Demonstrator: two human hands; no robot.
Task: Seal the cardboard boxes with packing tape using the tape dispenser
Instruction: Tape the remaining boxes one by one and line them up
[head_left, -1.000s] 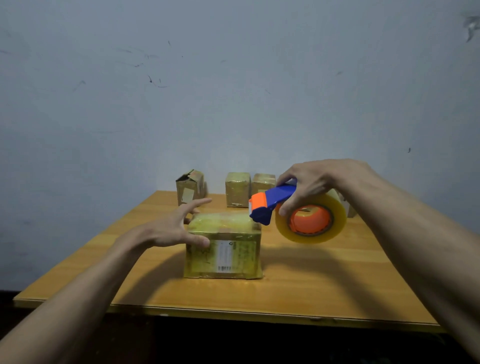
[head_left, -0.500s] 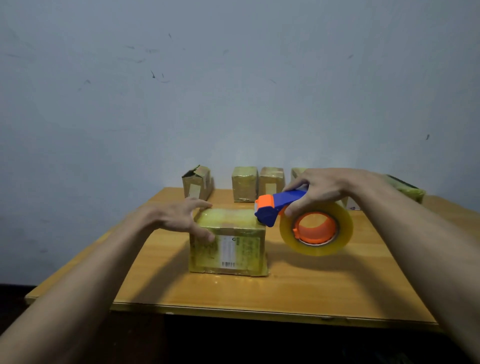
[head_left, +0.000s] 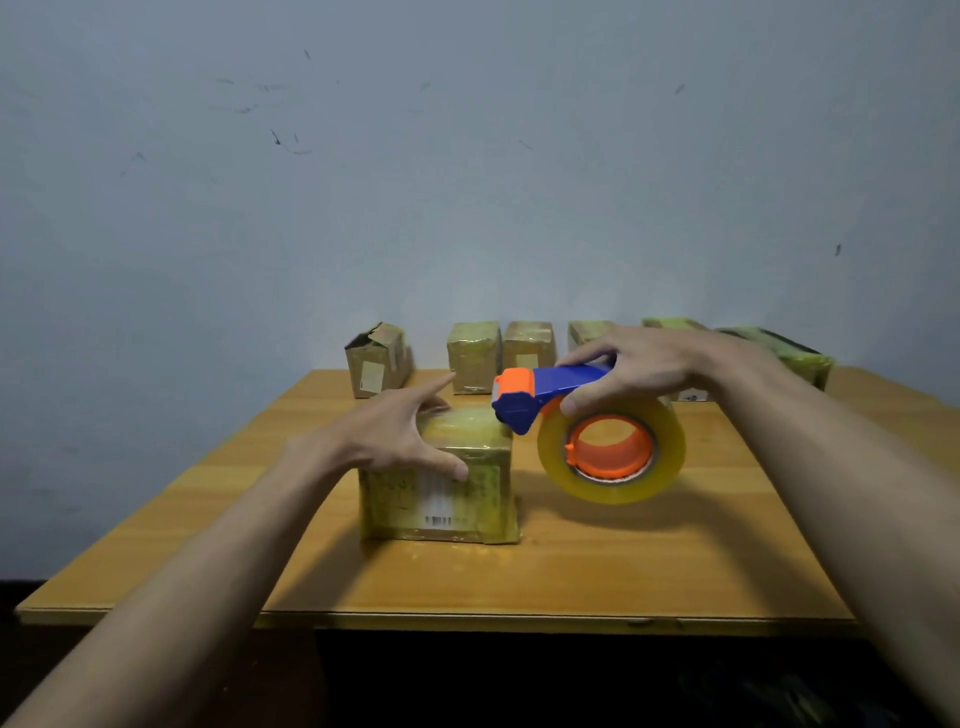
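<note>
A cardboard box (head_left: 441, 480) wrapped in yellowish tape sits near the middle of the tabletop (head_left: 623, 561), its barcode label facing the person. The left hand (head_left: 387, 439) rests on the box's top left edge with fingers spread and straight, thumb down on the front face, most likely to pin the box so it does not slide when tape is pulled across it. The right hand (head_left: 644, 371) is wrapped around the blue handle of the tape dispenser (head_left: 587, 431), fingers curled over it, holding the tool in the air just beside the box's upper right corner. The orange and blue head points at that corner, so the tape would start at the edge; whether it touches the box cannot be told. The big roll of clear tape (head_left: 613, 452) hangs below the handle, off the wood.

Along the far edge by the wall (head_left: 467, 182) stands a row of boxes (head_left: 524, 351); most look already taped, which suggests they were set aside as done. The leftmost box (head_left: 375, 358) has a flap standing open, so it probably waits its turn
</note>
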